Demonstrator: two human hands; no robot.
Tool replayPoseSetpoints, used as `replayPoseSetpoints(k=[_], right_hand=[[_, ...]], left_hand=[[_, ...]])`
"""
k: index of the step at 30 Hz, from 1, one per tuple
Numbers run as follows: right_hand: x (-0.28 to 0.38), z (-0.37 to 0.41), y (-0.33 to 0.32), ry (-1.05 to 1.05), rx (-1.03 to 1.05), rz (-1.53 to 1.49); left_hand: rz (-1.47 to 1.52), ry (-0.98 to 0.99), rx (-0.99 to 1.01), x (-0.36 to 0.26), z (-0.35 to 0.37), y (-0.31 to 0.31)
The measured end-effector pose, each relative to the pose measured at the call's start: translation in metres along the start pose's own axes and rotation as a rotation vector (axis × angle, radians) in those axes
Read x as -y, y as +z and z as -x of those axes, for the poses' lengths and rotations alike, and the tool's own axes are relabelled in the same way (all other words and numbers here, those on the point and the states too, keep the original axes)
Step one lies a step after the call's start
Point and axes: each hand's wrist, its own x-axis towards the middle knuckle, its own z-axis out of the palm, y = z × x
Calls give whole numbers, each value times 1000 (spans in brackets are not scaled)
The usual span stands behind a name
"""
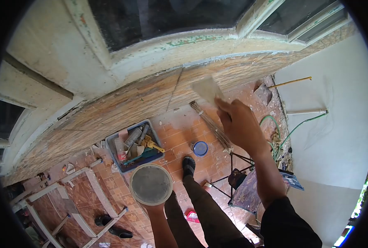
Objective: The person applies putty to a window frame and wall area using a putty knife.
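My right hand (241,124) is closed around a putty knife (206,89), its wide, pale blade raised in front of the stone-patterned wall strip (151,93) under the window frame (171,43). Lower down, my left hand (155,208) supports a round tub (151,184) from below. Grey paste fills the tub, its surface facing up at me. Most of the left hand's fingers are hidden under the tub.
A blue-grey crate (128,166) of tools stands by the wall. Near my foot is a blue-topped can (200,148); a stick broom (213,128) lies beyond. A white ladder (97,188) lies left, a folding chair (250,194) stands right, and a green hose (299,124) hangs by the white wall.
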Motion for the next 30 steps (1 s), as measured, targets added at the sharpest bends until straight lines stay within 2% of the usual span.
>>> replayPoseSetpoints(k=[1,2,3,6,8,9,11,12,14,16,18,20,21,23,24,27,30], right_hand=[[-6,9,-4,-2,25,-9],[-6,16,-6,-5,52,-16],[-1,17,-5,44,-20,-13],[3,4,5,20,-154,-39],[-7,-9,27,-65,-226,-81],[-10,-15,36,-110,-264,-101],[-11,-19,46,-90,-275,-87],[-8,-21,48,-79,-280,-80],[-2,-21,41,-41,-198,-27],[3,-24,29,-17,-127,11],[7,-26,16,-5,-77,31],[7,-22,-7,-11,-38,52],[7,-18,-16,-20,-19,61],[9,0,-21,28,67,106],[8,11,-21,54,113,129],[3,10,-8,-27,-42,6],[-10,-13,25,-80,-165,-52]], left_hand=[[159,-41,33,-6,2,6],[0,11,48,-13,4,12],[-156,70,60,-17,3,17],[-513,210,86,-16,5,-3],[-435,185,103,-20,7,-15],[-252,122,105,-22,8,-18],[-104,67,106,-23,9,-26],[-141,77,106,-23,8,-29],[12,14,53,-24,12,-34],[390,-126,-51,-35,14,-20],[-156,45,-17,-17,14,-57],[-131,55,-17,-18,7,-51],[160,-34,-43,-29,8,-23],[422,-108,-92,-35,6,-1],[395,-90,-111,-34,3,1],[311,-26,-195,-27,1,0],[182,-72,-154,-39,4,15]])
